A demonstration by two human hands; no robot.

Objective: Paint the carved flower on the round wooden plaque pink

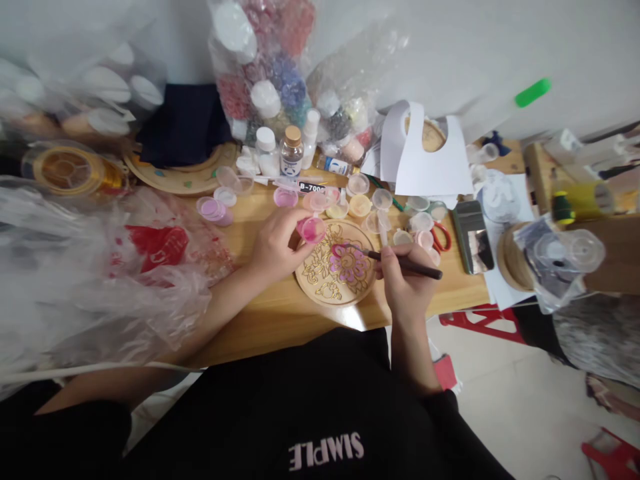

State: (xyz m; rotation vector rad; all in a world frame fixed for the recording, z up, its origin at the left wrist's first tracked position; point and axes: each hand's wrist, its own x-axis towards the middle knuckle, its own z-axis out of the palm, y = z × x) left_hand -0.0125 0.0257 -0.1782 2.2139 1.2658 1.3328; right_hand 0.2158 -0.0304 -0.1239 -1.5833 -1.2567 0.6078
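Note:
My left hand (277,243) pinches a small clear cup of bright pink stuff (313,230) and tips it above the upper left rim of a round wooden board (313,297). Raised gold outlines of flowers and leaves cover the board, and one large flower (349,263) has pink and lilac in its petals. In my right hand (407,283) is a slim tool with a dark handle (423,269) and a thin metal shaft. Its tip is at the pink petals; whether it is a brush or a small spatula I cannot tell.
Small cups of pastel colours (360,205) crowd the table behind the board. Red-handled scissors (442,237) and a phone (473,237) lie at right. Bottles (291,153) and bulging plastic bags (265,73) stand by the wall. Crumpled clear plastic (150,293) covers the left side.

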